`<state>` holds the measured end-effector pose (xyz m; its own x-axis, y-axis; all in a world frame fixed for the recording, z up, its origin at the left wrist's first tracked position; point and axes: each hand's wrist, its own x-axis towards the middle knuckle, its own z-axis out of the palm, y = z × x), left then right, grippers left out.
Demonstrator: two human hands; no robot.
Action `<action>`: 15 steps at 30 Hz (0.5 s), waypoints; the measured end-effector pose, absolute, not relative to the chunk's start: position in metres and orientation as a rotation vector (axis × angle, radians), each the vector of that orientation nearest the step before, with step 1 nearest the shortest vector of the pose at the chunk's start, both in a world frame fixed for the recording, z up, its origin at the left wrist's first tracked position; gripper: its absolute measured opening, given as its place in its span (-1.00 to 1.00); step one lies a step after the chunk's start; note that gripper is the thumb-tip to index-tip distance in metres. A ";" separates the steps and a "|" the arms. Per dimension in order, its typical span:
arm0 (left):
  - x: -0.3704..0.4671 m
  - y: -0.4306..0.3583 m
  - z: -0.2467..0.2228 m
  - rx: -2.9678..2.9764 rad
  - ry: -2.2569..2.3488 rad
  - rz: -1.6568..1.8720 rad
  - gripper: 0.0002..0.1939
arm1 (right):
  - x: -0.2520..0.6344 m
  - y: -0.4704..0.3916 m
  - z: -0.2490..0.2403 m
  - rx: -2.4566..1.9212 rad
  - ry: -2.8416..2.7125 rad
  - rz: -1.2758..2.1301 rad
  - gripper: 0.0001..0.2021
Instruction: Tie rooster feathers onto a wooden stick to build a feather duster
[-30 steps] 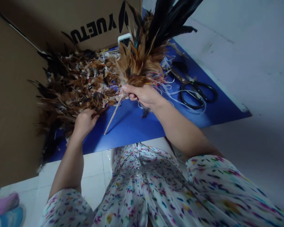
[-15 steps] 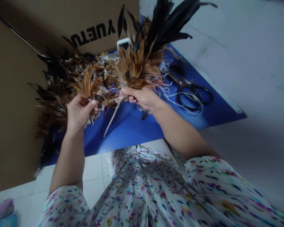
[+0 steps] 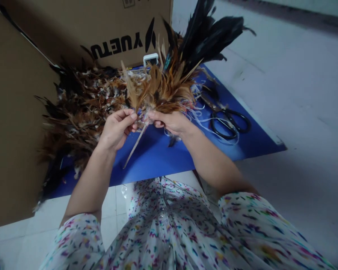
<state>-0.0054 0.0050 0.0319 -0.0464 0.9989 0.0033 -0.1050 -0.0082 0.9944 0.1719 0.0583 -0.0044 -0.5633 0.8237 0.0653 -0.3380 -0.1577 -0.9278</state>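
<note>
Pinching feather bundle (image 3: pixel 169 90) at its base, right hand (image 3: pixel 171 122) sat below it, thin stick (image 3: pixel 135 146) poked down between both hands, left hand (image 3: pixel 116 129) pinched a tan feather tuft (image 3: pixel 133 95) at bundle's left side.

From the right hand (image 3: pixel 170 122), which grips a feather bundle (image 3: pixel 169 90) on a stick (image 3: pixel 135 147), the left hand (image 3: pixel 118 126) pinching a tuft (image 3: pixel 132 95) sits at nine o'clock and scissors (image 3: pixel 221 109) on the desk (image 3: pixel 163 161) at three.
</note>
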 end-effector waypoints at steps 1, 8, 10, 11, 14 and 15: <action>-0.004 0.005 0.032 1.094 1.139 1.271 -0.78 | 0.172 0.058 -0.004 -0.590 -1.295 1.829 -0.64; 0.001 0.006 0.028 1.109 1.149 1.165 -0.71 | 0.172 0.060 -0.007 -0.487 -1.390 1.829 -0.62; 0.000 0.007 0.025 1.131 1.153 1.155 -0.68 | 0.172 0.061 -0.009 -0.469 -1.409 1.820 -0.62; -0.001 0.008 0.024 1.137 1.149 1.157 -0.67 | 0.172 0.061 -0.010 -0.462 -1.416 1.818 -0.63; -0.002 0.009 0.020 1.127 1.114 1.182 -0.61 | 0.172 0.061 -0.011 -0.439 -1.441 1.827 -0.63; -0.002 0.010 0.019 1.118 1.101 1.190 -0.59 | 0.172 0.061 -0.011 -0.436 -1.448 1.831 -0.63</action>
<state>-0.0019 0.0097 0.0191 0.0591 0.9975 -0.0392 -0.1166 0.0459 0.9921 0.1722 0.0614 -0.0108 -0.6622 0.7276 0.1792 -0.3424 -0.0810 -0.9361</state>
